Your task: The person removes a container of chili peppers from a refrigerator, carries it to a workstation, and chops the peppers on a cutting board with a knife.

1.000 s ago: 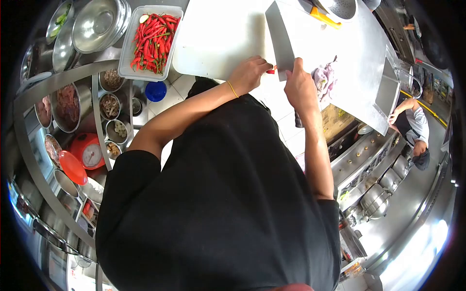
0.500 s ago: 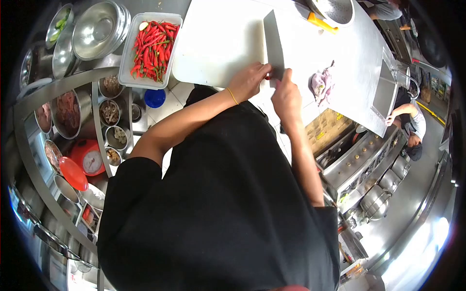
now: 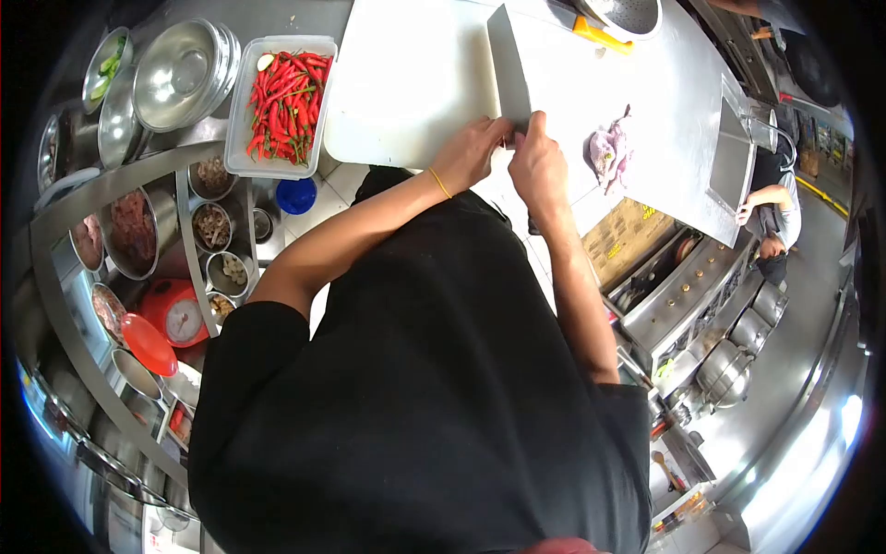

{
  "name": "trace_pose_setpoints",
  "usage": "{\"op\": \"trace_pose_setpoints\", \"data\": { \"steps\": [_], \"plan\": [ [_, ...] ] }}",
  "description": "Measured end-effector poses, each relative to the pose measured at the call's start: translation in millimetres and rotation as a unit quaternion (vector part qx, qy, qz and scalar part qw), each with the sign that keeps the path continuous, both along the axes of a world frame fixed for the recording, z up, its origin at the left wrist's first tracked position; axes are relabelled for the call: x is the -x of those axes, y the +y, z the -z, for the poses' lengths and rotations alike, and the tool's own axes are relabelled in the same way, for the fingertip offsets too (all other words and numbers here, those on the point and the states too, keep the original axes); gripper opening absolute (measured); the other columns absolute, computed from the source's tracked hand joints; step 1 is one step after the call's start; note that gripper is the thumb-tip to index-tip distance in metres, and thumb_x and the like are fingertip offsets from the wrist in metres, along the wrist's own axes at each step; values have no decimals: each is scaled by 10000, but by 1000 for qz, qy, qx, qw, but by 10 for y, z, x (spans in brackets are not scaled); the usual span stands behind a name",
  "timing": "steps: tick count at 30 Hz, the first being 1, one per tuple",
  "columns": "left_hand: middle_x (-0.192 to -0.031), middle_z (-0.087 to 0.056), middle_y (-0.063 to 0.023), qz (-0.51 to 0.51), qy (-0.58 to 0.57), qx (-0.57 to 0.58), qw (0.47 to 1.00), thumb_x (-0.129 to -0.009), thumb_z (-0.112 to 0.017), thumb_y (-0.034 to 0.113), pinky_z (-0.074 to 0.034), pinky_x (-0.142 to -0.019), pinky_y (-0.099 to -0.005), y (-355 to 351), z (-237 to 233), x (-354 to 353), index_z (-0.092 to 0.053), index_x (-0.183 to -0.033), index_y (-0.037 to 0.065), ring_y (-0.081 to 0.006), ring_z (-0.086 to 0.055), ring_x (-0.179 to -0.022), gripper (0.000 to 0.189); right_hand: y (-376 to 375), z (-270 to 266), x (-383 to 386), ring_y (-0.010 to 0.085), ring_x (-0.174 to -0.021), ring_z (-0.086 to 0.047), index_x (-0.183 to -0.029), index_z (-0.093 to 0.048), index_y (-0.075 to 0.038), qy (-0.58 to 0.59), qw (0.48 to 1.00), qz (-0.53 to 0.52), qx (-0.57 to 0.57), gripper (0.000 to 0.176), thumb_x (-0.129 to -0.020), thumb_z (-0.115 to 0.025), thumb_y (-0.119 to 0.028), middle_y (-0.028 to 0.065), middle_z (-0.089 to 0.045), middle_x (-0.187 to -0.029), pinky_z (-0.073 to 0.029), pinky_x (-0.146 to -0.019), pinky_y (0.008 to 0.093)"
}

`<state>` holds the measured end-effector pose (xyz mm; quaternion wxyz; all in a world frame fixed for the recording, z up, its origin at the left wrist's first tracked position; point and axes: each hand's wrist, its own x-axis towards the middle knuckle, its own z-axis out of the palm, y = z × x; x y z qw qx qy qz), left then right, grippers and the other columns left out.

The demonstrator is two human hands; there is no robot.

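Note:
My right hand (image 3: 539,166) is closed round the handle end of a cleaver (image 3: 508,69), whose broad blade stands on edge and points away from me. My left hand (image 3: 472,155) is closed, its fingertips pinched beside the blade's near end; whatever they hold is too small to make out. Both hands are at the near edge of a white cutting board (image 3: 406,83). To the left of the board, a clear plastic tub (image 3: 236,120) holds red chillies (image 3: 288,106). A raw plucked bird (image 3: 609,155) lies on the steel table right of my right hand.
An orange-handled knife (image 3: 602,35) lies beside a colander (image 3: 635,14) at the far right. Steel bowls (image 3: 180,78) are stacked at left, above pots of meat (image 3: 132,226) and a red scale (image 3: 180,314). Another person (image 3: 784,208) stands by the right table end.
Both hands and the cleaver stay together at the board's near edge, with the blade shifted slightly left and up. The whole view has shifted a little. The red bit at my left fingertips shows less.

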<state>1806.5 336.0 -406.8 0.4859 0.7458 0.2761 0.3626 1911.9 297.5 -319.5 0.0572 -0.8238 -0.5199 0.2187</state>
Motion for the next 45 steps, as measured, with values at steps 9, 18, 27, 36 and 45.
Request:
{"op": "trace_pose_setpoints", "data": {
  "steps": [9,18,27,36,45],
  "plan": [
    [-813,-582,-174,-9,0,-27,1000,-806,-548,-63,-460,-681,-433,-15,168,-51,-508,-903,2,-369,-565,-806,123,-22,108,-35,460,-720,-626,-1049,-388,12,0,1000,23,-12,236,-901,-511,-125,279,-629,-727,-488,-640,536],
    [-780,-581,-120,-108,50,-62,991,-747,-550,-117,-476,-644,-370,387,107,240,-527,-898,20,-285,-590,-742,204,-198,131,-545,188,-460,-535,-1013,-506,23,198,972,71,-104,162,-903,-528,-93,124,-547,-605,-438,-429,317],
    [-742,-615,-114,-266,135,-98,949,-706,-569,-86,-480,-623,-358,1798,15,547,-551,-790,16,-281,-609,-690,134,-534,-230,-994,123,-419,-481,-1042,-494,34,229,957,119,-130,182,-914,-501,-94,60,-496,-556,-409,-386,281],
    [-871,-704,-134,-353,143,-79,921,-834,-571,-6,-517,-719,-293,1326,-532,1650,-674,-927,-3,-208,-682,-800,138,-809,-98,-820,105,-402,-460,-1057,-492,21,351,927,90,-94,154,-928,-485,-64,37,-469,-501,-386,-388,272],
    [-947,-637,-128,-268,408,-95,867,-722,-648,10,-489,-757,-405,929,-452,2034,-672,-893,38,-334,-612,-864,174,-586,87,-569,128,-389,-462,-1027,-494,25,390,919,16,-55,134,-924,-493,-62,68,-489,-523,-386,-389,291]
  ]
}}
